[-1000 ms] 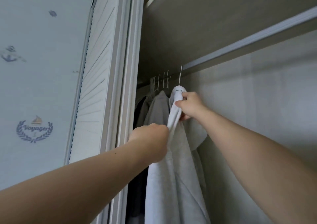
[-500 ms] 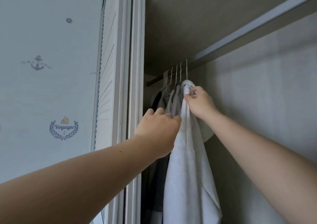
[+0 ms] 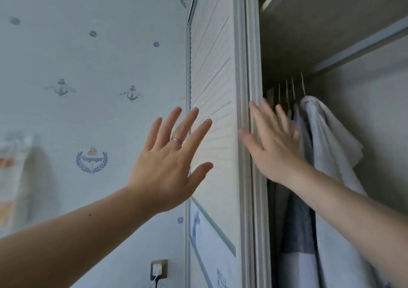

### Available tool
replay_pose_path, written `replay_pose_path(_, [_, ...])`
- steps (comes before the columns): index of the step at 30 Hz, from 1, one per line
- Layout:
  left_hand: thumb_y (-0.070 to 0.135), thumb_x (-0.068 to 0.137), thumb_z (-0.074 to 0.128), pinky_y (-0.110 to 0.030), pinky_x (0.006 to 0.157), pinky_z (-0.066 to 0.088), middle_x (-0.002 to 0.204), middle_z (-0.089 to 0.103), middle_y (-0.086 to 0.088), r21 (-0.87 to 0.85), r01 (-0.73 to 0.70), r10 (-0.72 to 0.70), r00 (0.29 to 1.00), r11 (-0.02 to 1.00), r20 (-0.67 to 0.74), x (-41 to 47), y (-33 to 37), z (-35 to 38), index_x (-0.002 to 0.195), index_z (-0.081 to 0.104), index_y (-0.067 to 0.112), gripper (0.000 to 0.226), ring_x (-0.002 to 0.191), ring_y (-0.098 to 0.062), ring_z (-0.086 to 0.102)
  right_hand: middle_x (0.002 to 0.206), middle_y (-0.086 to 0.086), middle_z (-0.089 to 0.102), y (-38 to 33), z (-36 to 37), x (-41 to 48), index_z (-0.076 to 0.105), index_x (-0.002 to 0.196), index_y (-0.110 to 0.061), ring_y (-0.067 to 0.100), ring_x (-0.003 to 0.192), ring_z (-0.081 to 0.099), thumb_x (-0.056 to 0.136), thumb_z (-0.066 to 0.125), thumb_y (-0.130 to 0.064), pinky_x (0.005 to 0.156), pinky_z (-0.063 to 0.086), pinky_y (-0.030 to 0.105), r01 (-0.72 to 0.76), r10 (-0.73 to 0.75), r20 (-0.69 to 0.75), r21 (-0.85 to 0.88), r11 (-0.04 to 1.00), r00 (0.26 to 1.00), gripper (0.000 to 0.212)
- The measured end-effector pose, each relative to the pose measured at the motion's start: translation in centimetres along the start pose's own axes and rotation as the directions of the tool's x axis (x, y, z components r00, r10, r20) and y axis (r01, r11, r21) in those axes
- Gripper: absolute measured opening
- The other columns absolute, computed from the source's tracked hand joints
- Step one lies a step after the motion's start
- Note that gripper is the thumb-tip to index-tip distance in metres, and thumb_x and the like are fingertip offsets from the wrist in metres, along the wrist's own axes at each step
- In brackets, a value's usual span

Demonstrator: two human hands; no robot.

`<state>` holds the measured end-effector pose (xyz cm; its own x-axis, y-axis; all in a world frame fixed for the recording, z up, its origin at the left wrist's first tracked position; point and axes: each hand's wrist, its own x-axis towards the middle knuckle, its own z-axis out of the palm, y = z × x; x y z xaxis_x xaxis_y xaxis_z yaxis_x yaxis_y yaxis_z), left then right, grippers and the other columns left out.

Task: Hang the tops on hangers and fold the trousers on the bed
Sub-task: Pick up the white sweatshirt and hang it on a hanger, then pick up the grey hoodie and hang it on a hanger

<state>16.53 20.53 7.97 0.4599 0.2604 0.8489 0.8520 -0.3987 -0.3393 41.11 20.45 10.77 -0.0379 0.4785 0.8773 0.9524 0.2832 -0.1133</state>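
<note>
The wall [image 3: 88,78], papered with anchors, fills everything left of the door [image 3: 212,84]. The open wardrobe [image 3: 366,115] fills everything right of it, with a shelf [image 3: 320,27] overhead. The door is a white louvred panel standing at the wardrobe's left side, so the hanging space is exposed.

Just right of the door, darker clothes [image 3: 295,228] hang in a row. Furthest from the door is the white top [image 3: 329,142], draped from its neck on one of the hangers [image 3: 303,84], whose thin hooks run up into the shadow under the shelf. It hangs by its own weight and no hand touches it, so this top looks done.

The left hand [image 3: 167,166] is raised across the door's left edge, palm forward, fingers straight and spread, holding nothing. The right hand [image 3: 276,151], blurred, is at the door's right edge, between door and clothes, fingers likewise apart and empty. Whether either palm touches the door I cannot tell. Flat, free hands suggest they are ready for the door or the next garment.

A ring [image 3: 176,141] sits on the left hand. Low and left of the door is a socket [image 3: 158,269]. Trousers and bed are out of view.
</note>
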Motion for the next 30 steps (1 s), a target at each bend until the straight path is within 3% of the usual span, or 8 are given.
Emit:
replay_pose_path(7, [0.067, 0.098, 0.022, -0.055, 0.125, 0.004, 0.170, 0.002, 0.001, 0.105, 0.128, -0.140, 0.983, 0.986, 0.116, -14.3, -11.1, -9.4, 0.162, 0.004, 0.031, 0.075, 0.156, -0.026, -0.010, 0.166, -0.019, -0.010, -17.9, 4.7, -6.5, -0.004, 0.154, -0.046, 0.012, 0.153, -0.015, 0.086, 0.007, -0.078, 0.122, -0.008, 0.053, 0.168, -0.200, 0.190, 0.171, 0.971, 0.961, 0.076])
replay_pose_path(11, [0.068, 0.097, 0.021, -0.055, 0.125, 0.004, 0.170, -0.001, 0.003, 0.196, 0.200, -0.242, 0.946, 0.960, 0.218, -24.9, -17.7, -16.8, 0.162, 0.005, 0.031, 0.077, 0.156, -0.024, -0.012, 0.167, -0.016, -0.001, -29.8, 6.8, -11.3, -0.002, 0.154, -0.043, 0.014, 0.154, -0.009, 0.090, 0.007, -0.076, 0.123, -0.006, 0.053, 0.346, -0.400, 0.243, 0.234, 0.908, 0.884, 0.073])
replay_pose_path(15, [0.068, 0.097, 0.023, -0.055, 0.125, 0.002, 0.169, -0.005, 0.004, 0.311, 0.318, -0.407, 0.867, 0.896, 0.287, -37.3, -23.1, -24.9, 0.162, 0.001, 0.032, 0.078, 0.155, -0.023, -0.016, 0.168, -0.016, 0.000, -42.4, 8.9, -16.8, -0.006, 0.155, -0.042, 0.012, 0.154, -0.010, 0.092, 0.007, -0.075, 0.123, -0.008, 0.052, 0.414, -0.543, 0.306, 0.395, 0.820, 0.782, 0.072])
replay_pose_path(19, [0.070, 0.096, 0.021, -0.046, 0.123, -0.009, 0.169, -0.012, 0.007, 0.368, 0.498, -0.608, 0.733, 0.785, 0.306, -49.8, -25.1, -33.7, 0.160, -0.005, 0.037, 0.076, 0.154, -0.020, -0.021, 0.168, -0.016, 0.003, -54.6, 10.7, -24.1, -0.001, 0.159, -0.039, 0.011, 0.155, -0.007, 0.096, 0.012, -0.071, 0.122, -0.009, 0.049, 0.478, -0.695, 0.298, 0.549, 0.686, 0.654, 0.071])
replay_pose_path(22, [0.068, 0.097, 0.025, -0.047, 0.124, -0.007, 0.169, -0.010, 0.011, 0.379, 0.633, -0.736, 0.618, 0.675, 0.278, -59.7, -24.2, -39.7, 0.160, -0.002, 0.041, 0.073, 0.153, -0.017, -0.021, 0.167, -0.016, 0.010, -63.3, 12.1, -30.9, 0.005, 0.159, -0.039, 0.013, 0.155, -0.002, 0.093, 0.011, -0.071, 0.123, -0.005, 0.052, 0.465, -0.785, 0.274, 0.681, 0.566, 0.556, 0.074])
replay_pose_path(26, [0.071, 0.096, 0.022, -0.050, 0.125, -0.005, 0.169, -0.008, 0.008, 0.536, 0.733, -0.907, 0.366, 0.419, 0.209, -70.8, -21.3, -46.3, 0.160, 0.003, 0.037, 0.075, 0.153, -0.017, -0.021, 0.166, -0.013, 0.021, -73.3, 12.8, -40.2, 0.013, 0.159, -0.037, 0.018, 0.155, 0.010, 0.094, 0.019, -0.069, 0.122, 0.000, 0.054, 0.411, -0.891, 0.226, 0.824, 0.390, 0.393, 0.073])
replay_pose_path(30, [0.074, 0.092, 0.018, -0.049, 0.125, -0.002, 0.169, -0.009, 0.010, 0.633, 0.760, -0.989, 0.107, 0.149, 0.105, -79.4, -17.4, -51.1, 0.160, 0.002, 0.040, 0.078, 0.153, -0.016, -0.021, 0.165, -0.010, 0.024, -81.5, 13.1, -48.4, 0.023, 0.158, -0.034, 0.022, 0.154, 0.016, 0.092, 0.025, -0.067, 0.121, 0.006, 0.058, 0.329, -0.958, 0.167, 0.914, 0.239, 0.232, 0.074])
